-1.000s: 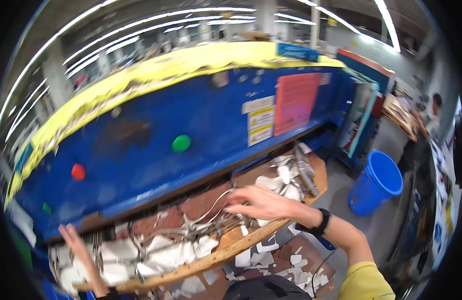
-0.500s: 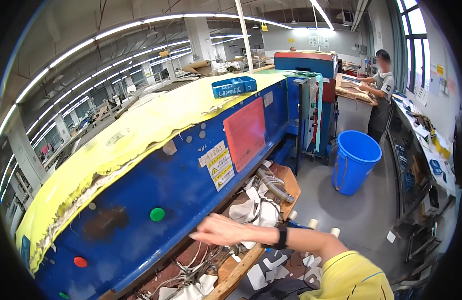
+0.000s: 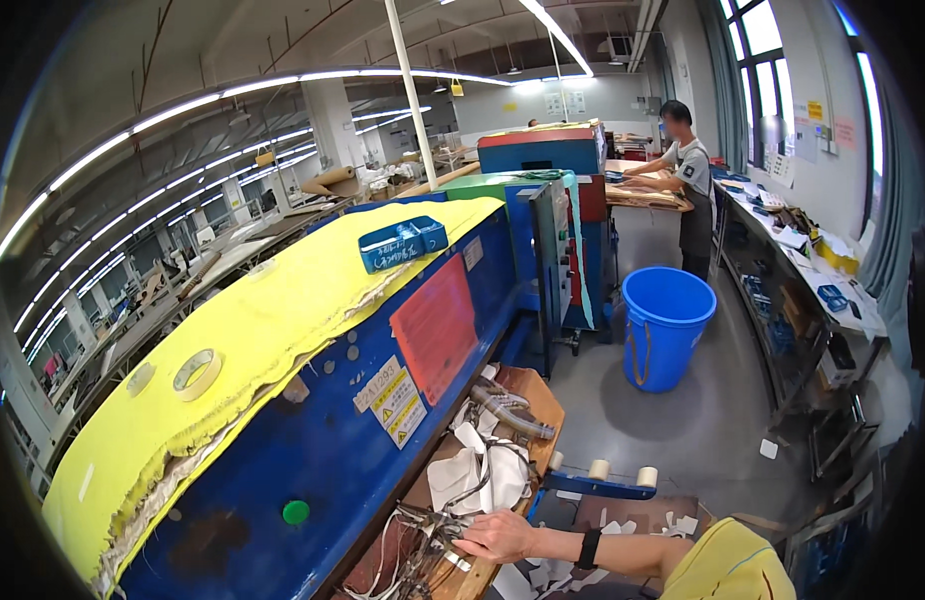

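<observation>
My right hand, a black watch on its wrist, lies flat with fingers spread on the edge of a wooden board under a large blue machine. Its fingertips touch a tangle of thin wires and a small metal piece. White cut pieces are piled on the board just beyond the hand. Nothing is gripped. My left hand is out of view.
The machine's top carries a yellow cover with a tape roll and a blue tray. A blue bucket stands on the floor to the right. Another person works at a far table. A cluttered bench lines the right wall.
The view has swung right, off the board's left part. My left hand has left the picture. My right hand has stayed on the board by the wires.
</observation>
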Demonstrator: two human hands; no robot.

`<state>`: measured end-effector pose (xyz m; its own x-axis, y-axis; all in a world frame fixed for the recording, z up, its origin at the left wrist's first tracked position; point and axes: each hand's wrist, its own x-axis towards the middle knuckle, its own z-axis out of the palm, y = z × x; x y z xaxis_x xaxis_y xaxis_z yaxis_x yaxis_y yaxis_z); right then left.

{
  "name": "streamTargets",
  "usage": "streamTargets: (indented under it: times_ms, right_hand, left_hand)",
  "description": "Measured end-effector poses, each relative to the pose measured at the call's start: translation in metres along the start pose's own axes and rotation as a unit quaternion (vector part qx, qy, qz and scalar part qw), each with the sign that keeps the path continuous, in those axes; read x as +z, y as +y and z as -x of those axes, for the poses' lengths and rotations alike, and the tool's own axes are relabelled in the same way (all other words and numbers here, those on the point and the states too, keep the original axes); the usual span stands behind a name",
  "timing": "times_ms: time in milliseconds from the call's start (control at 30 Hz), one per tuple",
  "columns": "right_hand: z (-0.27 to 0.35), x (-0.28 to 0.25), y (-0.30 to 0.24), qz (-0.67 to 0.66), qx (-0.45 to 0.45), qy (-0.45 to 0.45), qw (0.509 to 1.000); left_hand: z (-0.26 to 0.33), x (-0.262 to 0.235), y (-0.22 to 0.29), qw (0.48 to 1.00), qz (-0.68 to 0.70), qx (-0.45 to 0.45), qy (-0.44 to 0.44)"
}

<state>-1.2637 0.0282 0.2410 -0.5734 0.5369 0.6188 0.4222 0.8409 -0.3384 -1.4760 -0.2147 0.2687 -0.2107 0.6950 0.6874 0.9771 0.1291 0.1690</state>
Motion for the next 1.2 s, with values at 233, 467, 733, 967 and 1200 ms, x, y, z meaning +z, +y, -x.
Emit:
streamTargets:
  times_ms: [233, 467, 733, 967, 1200]
  right_hand:
    - [0.005, -0.007, -0.001, 0.012, 0.031, -0.007, 0.999]
    - [0.000, -0.005, -0.023, -0.013, 0.024, -0.055, 0.998]
    - [0.027, 0.005, 0.001, 0.050, -0.034, 0.005, 0.998]
    - [0.085, -0.012, 0.000, 0.008, -0.051, -0.010, 0.999]
    - [0.062, -0.098, 0.014, -0.288, 0.112, -0.265, 0.914]
  left_hand:
    - [0.011, 0.007, 0.005, 0.997, -0.034, -0.041, -0.048]
    - [0.035, 0.023, -0.003, 0.979, -0.014, -0.200, -0.039]
    - [0.022, 0.031, 0.032, 0.964, 0.052, -0.251, -0.067]
    - [0.064, 0.018, 0.061, 0.932, 0.069, -0.336, -0.115]
    - [0.019, -0.010, 0.046, 0.917, 0.111, -0.315, -0.218]
